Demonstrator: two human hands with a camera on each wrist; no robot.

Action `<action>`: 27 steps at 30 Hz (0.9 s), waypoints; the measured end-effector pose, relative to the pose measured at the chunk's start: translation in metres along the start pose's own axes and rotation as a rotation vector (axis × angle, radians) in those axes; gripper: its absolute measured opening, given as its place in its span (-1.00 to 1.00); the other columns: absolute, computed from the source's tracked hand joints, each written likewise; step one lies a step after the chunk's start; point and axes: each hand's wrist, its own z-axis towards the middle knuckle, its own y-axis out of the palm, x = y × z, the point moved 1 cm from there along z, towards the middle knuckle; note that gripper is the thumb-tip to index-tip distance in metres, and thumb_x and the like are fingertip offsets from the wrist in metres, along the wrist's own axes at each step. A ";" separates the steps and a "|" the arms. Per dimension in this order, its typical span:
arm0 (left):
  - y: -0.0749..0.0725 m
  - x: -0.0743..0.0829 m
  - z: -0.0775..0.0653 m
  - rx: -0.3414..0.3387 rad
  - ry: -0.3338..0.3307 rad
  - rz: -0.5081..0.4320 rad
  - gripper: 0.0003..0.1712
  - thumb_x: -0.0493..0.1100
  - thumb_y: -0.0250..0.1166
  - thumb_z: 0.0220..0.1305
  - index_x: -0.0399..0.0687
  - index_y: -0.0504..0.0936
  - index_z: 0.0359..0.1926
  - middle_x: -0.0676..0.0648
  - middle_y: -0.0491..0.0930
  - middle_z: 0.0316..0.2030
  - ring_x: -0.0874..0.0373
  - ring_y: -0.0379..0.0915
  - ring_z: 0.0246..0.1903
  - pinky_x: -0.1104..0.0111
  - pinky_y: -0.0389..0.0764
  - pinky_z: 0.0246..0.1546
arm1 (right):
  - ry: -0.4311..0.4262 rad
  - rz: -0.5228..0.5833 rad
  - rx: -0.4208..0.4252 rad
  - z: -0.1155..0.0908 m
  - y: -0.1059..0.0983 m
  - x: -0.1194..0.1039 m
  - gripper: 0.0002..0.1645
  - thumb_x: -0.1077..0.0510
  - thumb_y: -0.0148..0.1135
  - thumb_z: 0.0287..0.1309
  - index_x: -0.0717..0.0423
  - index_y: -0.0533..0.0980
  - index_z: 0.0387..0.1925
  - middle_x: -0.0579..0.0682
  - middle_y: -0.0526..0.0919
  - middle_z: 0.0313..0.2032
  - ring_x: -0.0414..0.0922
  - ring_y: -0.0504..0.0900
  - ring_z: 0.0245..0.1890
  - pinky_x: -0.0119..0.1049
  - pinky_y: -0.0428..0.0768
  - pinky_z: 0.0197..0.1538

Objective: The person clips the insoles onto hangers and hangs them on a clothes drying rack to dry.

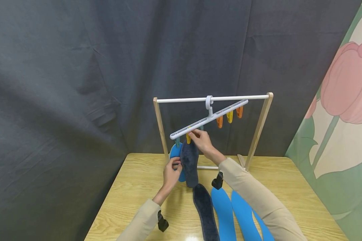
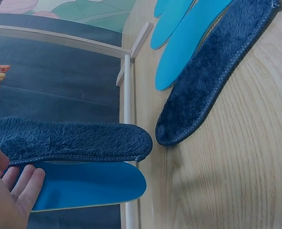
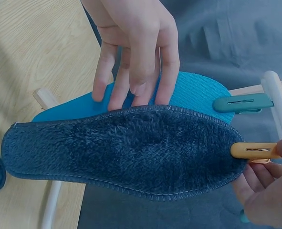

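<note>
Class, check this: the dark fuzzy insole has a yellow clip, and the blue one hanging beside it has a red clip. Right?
Not quite: the clip on the hanging blue insole is teal, not red; the right wrist view shows it.

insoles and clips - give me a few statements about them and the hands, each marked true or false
1. The right hand pinches a yellow clip. True.
2. An orange clip holds the hanging blue insole. False: a green clip does.
3. The hook goes over the rod. True.
4. The left hand grips the hook. False: that hand's fingertips are at the edge of the hanging dark insole.
5. Both dark insoles are hanging. False: the other dark insole lies on the table.
</note>
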 end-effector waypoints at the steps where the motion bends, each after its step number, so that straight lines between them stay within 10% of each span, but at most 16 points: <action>1: 0.000 0.000 0.000 0.001 0.002 0.003 -0.70 -0.46 0.23 0.22 -0.31 0.62 -0.01 -0.20 0.66 -0.23 -0.09 0.68 -0.29 0.23 0.68 -0.29 | -0.003 0.000 0.003 0.000 0.000 0.000 -0.59 0.18 0.08 0.46 0.35 0.49 0.20 0.27 0.61 0.05 0.13 0.57 0.08 -0.04 0.52 0.18; 27: 0.008 -0.020 -0.023 -0.067 -0.073 -0.032 -0.73 -0.49 0.23 0.22 -0.33 0.62 -0.04 -0.19 0.64 -0.26 -0.06 0.66 -0.34 0.45 0.61 -0.48 | 0.001 -0.004 0.027 0.000 -0.007 0.005 -0.65 0.31 0.08 0.42 0.48 0.52 0.10 0.43 0.59 -0.02 0.28 0.55 0.03 0.09 0.52 0.12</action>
